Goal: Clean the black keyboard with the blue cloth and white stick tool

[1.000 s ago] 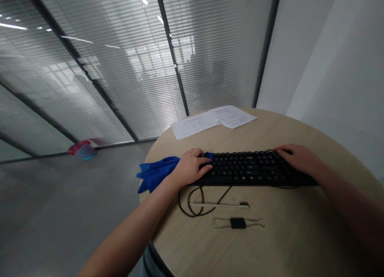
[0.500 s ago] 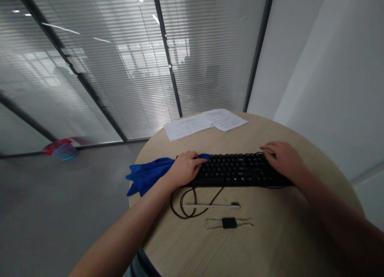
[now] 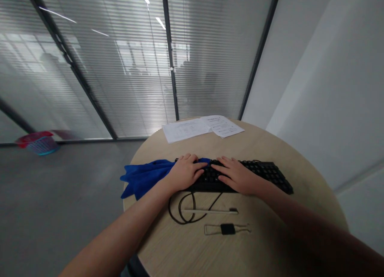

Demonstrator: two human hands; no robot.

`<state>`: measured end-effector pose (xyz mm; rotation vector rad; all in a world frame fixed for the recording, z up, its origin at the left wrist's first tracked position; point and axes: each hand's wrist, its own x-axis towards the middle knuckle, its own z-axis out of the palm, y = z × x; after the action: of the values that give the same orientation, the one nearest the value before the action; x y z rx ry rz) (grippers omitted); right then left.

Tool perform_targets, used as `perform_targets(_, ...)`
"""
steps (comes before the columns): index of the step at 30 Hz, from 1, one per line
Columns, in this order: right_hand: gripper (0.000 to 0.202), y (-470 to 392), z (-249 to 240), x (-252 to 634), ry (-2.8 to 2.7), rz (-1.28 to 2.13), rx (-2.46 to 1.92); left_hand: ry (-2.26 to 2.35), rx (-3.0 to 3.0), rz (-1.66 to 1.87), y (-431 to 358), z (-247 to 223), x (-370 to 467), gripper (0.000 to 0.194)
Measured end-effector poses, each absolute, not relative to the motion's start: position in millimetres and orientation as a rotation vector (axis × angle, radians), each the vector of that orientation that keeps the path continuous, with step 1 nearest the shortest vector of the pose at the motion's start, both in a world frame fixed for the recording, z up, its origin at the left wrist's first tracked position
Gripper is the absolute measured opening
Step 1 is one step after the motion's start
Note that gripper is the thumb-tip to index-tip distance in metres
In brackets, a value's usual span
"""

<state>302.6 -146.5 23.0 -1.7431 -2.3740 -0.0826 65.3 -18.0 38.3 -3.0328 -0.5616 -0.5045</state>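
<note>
Blinds (image 3: 132, 93) behind, round table (image 3: 276, 237) below, keyboard (image 3: 265, 169) across it, blue cloth (image 3: 151, 175) at its left end; my left hand (image 3: 184, 172) loosely bent on the cloth, grip unclear, my right hand (image 3: 235, 175) spread, empty, over the keyboard.

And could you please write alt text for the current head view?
A person's left hand, on a blue cloth, and right hand sit close together on a black keyboard. A looped cable, brush and wire-ended tool lie nearer the person on the pale table, papers beyond.

White papers (image 3: 187, 130) overlap, a basket (image 3: 43, 145) well apart.
</note>
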Motion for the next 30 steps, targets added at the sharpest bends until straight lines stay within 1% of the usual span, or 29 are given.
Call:
perform_targets(6,0.051,-137,20,294,-2.329,-0.067,-1.783,-0.540,-3.031,-0.522,-17,38,63,0.034)
perform_targets(12,0.052,-138,10,294,-2.291,-0.075,-1.748,-0.539,-3.041,-0.512,-16,38,64,0.035)
perform_targets(17,0.052,-138,11,293,-2.253,-0.033,-1.748,-0.469,-3.155,-0.650,-10,43,54,0.044)
perform_targets(20,0.052,-138,14,292,-2.247,-0.010,-1.771,-0.568,-3.125,-0.693,-3,51,33,0.050)
perform_targets(26,0.053,-138,17,291,-2.229,0.040,-1.766,-0.980,-3.041,-0.386,5,62,-36,0.063)
perform_targets(28,0.052,-138,17,292,-2.226,0.042,-1.759,-1.077,-3.021,-0.251,6,62,-53,0.058)
perform_targets(30,0.052,-138,16,291,-2.230,0.035,-1.749,-1.170,-2.985,-0.130,8,62,-62,0.047)
